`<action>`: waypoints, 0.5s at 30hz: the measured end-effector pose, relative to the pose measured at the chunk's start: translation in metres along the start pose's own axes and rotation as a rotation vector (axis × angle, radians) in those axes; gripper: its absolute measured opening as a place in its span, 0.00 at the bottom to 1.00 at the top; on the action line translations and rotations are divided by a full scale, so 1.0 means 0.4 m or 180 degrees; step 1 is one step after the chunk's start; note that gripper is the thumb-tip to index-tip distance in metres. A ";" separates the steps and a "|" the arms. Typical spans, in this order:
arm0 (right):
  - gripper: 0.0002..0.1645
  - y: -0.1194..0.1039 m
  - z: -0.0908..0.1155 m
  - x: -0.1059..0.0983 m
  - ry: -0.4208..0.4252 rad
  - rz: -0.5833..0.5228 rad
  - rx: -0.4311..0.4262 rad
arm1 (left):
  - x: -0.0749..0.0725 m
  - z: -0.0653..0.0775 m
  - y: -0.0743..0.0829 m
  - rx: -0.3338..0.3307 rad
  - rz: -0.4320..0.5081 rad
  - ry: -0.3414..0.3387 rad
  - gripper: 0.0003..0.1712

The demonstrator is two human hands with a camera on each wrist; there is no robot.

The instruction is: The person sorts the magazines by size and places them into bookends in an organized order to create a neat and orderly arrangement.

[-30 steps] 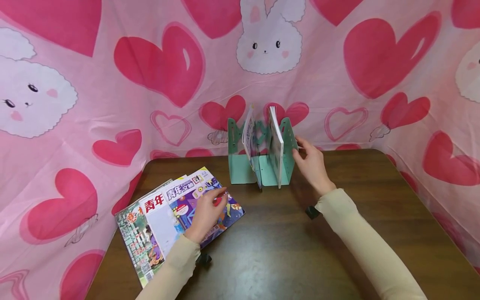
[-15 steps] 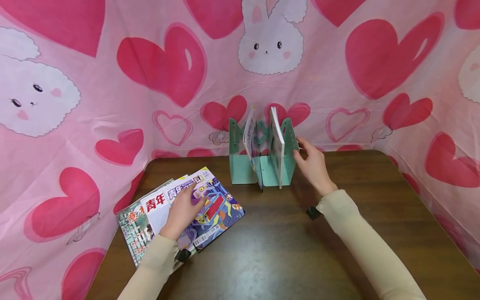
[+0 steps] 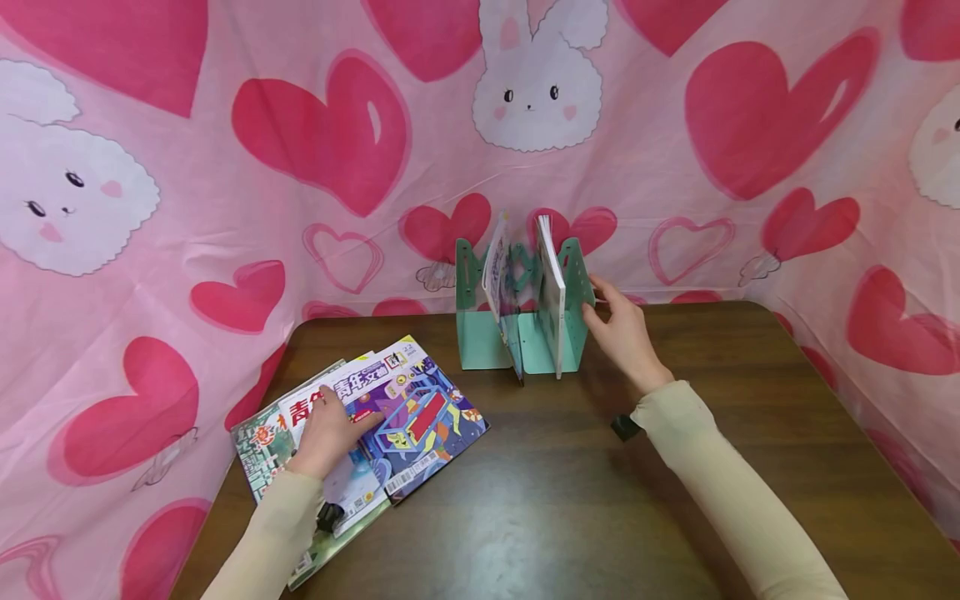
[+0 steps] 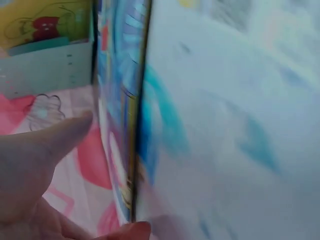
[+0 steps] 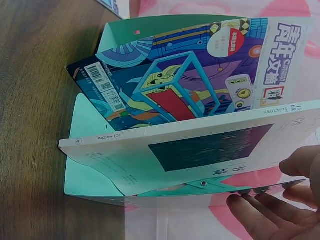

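My left hand (image 3: pixel 330 433) is over a fanned set of magazines on the table, thumb spread, its fingertips near the red-titled white magazine (image 3: pixel 356 492). A purple-covered magazine (image 3: pixel 435 429) overlaps it to the right, and a green-patterned one (image 3: pixel 258 458) shows at the left. In the left wrist view, the thumb and a fingertip appear beside a blurred magazine edge. My right hand (image 3: pixel 626 337) pinches the right side panel of a mint-green bookend rack (image 3: pixel 483 350). Inside the rack, a white book (image 5: pixel 215 147) and a colourful magazine (image 5: pixel 175 82) stand on edge, apart and leaning.
The brown wooden table (image 3: pixel 570 500) stretches out in front of the rack and to its right. A pink cloth (image 3: pixel 345 192) with hearts and rabbits hangs behind and at both sides. Black wrist cameras sit under both cuffs.
The left hand has moved left and toward the body, from the purple magazine onto the white one. The right hand stays at the rack panel, and the rack's contents look the same.
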State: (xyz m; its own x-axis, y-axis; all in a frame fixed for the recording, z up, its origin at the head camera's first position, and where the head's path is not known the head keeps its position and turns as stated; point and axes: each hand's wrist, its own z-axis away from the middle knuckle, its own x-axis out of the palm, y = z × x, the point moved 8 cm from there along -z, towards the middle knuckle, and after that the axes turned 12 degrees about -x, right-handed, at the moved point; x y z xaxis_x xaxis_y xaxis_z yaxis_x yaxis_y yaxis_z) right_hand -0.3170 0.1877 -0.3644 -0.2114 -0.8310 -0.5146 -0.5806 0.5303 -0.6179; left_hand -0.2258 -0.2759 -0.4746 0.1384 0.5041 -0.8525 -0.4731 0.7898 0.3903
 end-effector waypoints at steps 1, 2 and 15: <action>0.31 0.000 0.001 0.001 -0.0022 -0.0013 0.0005 | 0.000 -0.003 -0.005 -0.0025 -0.0014 -0.0008 0.62; 0.31 0.001 0.001 0.001 -0.0035 -0.0015 0.0011 | -0.001 -0.007 -0.009 -0.0043 -0.0018 -0.0025 0.56; 0.31 0.007 0.002 0.001 -0.0166 -0.0004 0.0039 | -0.002 -0.026 -0.029 -0.0006 -0.0241 -0.0121 0.35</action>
State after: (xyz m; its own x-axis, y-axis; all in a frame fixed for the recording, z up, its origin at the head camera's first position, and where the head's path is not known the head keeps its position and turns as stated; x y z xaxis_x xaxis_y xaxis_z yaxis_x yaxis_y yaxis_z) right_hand -0.3179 0.1890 -0.3669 -0.1690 -0.8219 -0.5439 -0.5710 0.5315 -0.6257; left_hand -0.2295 -0.2892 -0.4821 0.2067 0.4558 -0.8657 -0.4618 0.8256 0.3244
